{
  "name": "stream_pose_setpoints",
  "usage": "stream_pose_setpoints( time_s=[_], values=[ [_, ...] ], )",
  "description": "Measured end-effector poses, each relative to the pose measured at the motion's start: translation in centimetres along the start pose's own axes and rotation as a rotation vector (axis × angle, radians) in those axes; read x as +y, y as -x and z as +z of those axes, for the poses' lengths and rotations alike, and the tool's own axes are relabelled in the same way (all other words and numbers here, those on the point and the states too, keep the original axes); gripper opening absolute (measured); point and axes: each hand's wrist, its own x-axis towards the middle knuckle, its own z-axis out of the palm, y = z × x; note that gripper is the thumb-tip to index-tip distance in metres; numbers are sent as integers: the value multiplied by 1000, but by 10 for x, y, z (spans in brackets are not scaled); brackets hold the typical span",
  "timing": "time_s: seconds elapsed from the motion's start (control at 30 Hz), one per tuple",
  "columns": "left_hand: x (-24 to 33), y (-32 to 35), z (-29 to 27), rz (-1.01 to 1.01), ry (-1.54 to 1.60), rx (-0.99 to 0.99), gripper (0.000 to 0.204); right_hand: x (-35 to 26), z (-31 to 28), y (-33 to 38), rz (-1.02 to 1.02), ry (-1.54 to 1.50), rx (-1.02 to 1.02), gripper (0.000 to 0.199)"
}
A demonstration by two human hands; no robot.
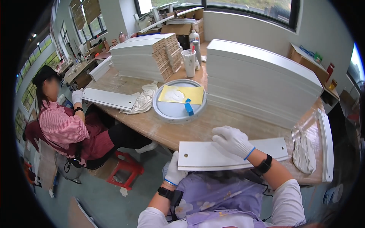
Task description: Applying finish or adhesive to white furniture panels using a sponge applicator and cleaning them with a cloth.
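Right hand (232,141), white-gloved: fingers spread flat, pressing down on top of long white flat panel with small round holes near its ends (213,155). Not curled around anything, open palm-down. Left hand (174,171), also gloved: closed around panel's near-left edge, thumb up over the face, fingers beneath and out of sight. Panel lying across front edge of light wooden desk (178,131), overhanging toward the lap, lilac floral apron below.

Judgement on handling: panel long and thin, likely to flex or tip off the edge; steady downward pressure from right hand plus firm edge grip from left should keep it level. Gloves probably guarding the painted face against marks.

Farther out: round grey metal tray (178,102) holding yellow sheet with white paste and small blue scraper. Crumpled white rag (303,151) just right of panel. Tall stack of white panels (262,81) behind. Second stack (146,57) far left. Co-worker in striped pink shirt (61,125) seated left, gloved hand on another white panel.
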Motion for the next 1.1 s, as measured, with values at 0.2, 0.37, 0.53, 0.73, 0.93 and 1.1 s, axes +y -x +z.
stream_pose_setpoints(
  time_s=[0.2, 0.37, 0.53, 0.73, 0.93, 1.1],
  values=[
    [-3, -11, -55, -140, -29, -70, 52, -27, 84, -157, 185, 76, 133, 55],
    [5, -11, -34, -139, 3, -132, 53, -20, 88, -188, 244, 22, 26, 68],
    [-6, -17, -52, -169, -114, -215, 59, -15, 37, -91, 259, -1052, -182, 49],
    [-5, 2, -39, -126, -321, -48, 52, -2, 15, 17, 128, -1282, -145, 50],
    [-13, 25, -25, -158, -385, 9, 49, 28, 21, 83, 168, -1420, -76, 50],
    [-21, 31, -33, -134, -279, 12, 52, 40, 18, 109, 246, -1491, 22, 40]
  ],
)
